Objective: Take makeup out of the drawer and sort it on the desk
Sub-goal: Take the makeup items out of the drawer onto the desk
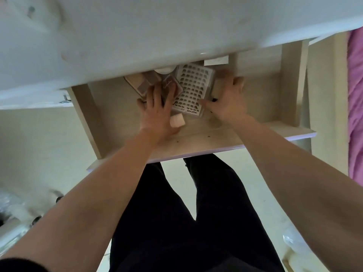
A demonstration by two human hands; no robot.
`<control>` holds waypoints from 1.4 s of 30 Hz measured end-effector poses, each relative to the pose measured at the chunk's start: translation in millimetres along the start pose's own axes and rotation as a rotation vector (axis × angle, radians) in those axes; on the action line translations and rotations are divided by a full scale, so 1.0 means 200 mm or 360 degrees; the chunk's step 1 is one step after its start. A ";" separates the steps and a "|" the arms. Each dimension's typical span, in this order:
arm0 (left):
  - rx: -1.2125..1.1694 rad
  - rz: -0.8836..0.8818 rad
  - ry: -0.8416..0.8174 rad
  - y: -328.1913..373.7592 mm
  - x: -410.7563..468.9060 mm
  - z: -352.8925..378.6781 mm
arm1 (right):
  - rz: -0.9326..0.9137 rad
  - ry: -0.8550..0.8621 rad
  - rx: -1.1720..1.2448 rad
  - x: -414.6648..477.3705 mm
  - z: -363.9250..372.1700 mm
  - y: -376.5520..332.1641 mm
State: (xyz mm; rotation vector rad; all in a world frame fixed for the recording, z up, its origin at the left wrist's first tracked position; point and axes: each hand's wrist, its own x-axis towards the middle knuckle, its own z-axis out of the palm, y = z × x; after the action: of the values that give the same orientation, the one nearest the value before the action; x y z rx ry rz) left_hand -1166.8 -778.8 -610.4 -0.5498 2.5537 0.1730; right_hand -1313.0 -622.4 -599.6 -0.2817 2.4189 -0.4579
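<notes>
- Head view, drawer (196, 143): pale wood, drawn out under the desk, at 12 o'clock from the person's black trousers (196, 213); its front rim faces the person, an opening judged wide enough for both hands to reach in
- Desk top (137, 36): white, fills the frame toward 12 o'clock and overhangs the drawer's rear; no makeup shows on its visible part, so sorting is judged not yet begun
- Lash card (193, 83): white, rows of dark lashes, lettered XOYO; lies flat mid-drawer, between the two hands
- Palette (140, 83): beige and brown pans, at 9 o'clock of the lash card, its far end under the desk edge
- Brown case (170, 82): small, between palette and lash card, its near part covered by fingers
- Pale block (177, 121): at 6 o'clock of the lash card, just beside the left hand; perhaps a sponge, cannot tell
- Clear box (216, 89): at 3 o'clock of the lash card, partly under the right hand; blurred
- Left hand (157, 112): palm down, fingers spread across the brown case and the palette's near edge; the wide span is judged a means of gathering several pieces at once
- Right hand (228, 104): thumb stretched toward the lash card's 4 o'clock corner; other fingers blurred, so whether they curl round the clear box cannot be told
- Purple fabric (356, 95): at 3 o'clock of the frame, well apart from the drawer
</notes>
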 end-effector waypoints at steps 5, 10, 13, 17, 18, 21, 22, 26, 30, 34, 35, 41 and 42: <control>0.0051 0.0027 -0.0035 -0.09 -0.03 -0.03 | 0.0023 -0.0076 -0.0177 0.02 0.03 -0.07; -0.0086 -0.0096 -0.0004 -0.13 -0.04 -0.03 | -0.0011 -0.0067 -0.0165 0.00 0.08 -0.10; -0.0157 -0.0131 0.0010 -0.15 -0.04 -0.03 | 0.0088 -0.0087 -0.0025 -0.02 0.15 -0.11; -0.0267 -0.0090 0.0075 -0.18 -0.06 -0.01 | 0.0159 -0.0097 0.0273 -0.05 0.22 -0.14; -0.0305 -0.0078 0.0115 -0.19 -0.06 -0.01 | 0.0158 -0.0088 0.0314 -0.07 0.24 -0.15; -0.0436 -0.0078 0.0169 -0.21 -0.07 -0.02 | 0.0117 0.0027 0.0362 -0.12 0.29 -0.20; -0.0474 -0.0094 0.0160 -0.21 -0.07 -0.03 | 0.0096 0.0055 0.0392 -0.14 0.32 -0.21; -0.0618 -0.0150 0.0151 -0.23 -0.07 -0.06 | 0.0255 -0.0130 0.0989 -0.18 0.34 -0.28; -0.0748 -0.0196 0.0139 -0.23 -0.10 -0.09 | 0.0395 -0.0170 0.1313 -0.21 0.30 -0.32; -0.0833 -0.0133 0.0193 -0.21 -0.18 -0.14 | 0.0342 0.0135 0.1127 -0.27 0.18 -0.30; -0.0858 -0.0104 0.0221 -0.21 -0.21 -0.15 | 0.0318 0.0214 0.0989 -0.29 0.14 -0.28; -0.0962 -0.0046 0.0622 -0.32 -0.40 -0.35 | -0.0047 -0.0024 0.0766 -0.41 -0.02 -0.28; -0.0968 -0.0089 0.0708 -0.36 -0.43 -0.40 | -0.0117 -0.0074 0.0749 -0.42 -0.05 -0.32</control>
State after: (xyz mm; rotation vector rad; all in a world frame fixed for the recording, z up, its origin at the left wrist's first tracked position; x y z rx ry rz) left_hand -1106.0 -832.4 -499.4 -0.9718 2.8930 0.9176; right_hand -1248.7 -651.3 -520.2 -0.1705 2.1808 -1.0176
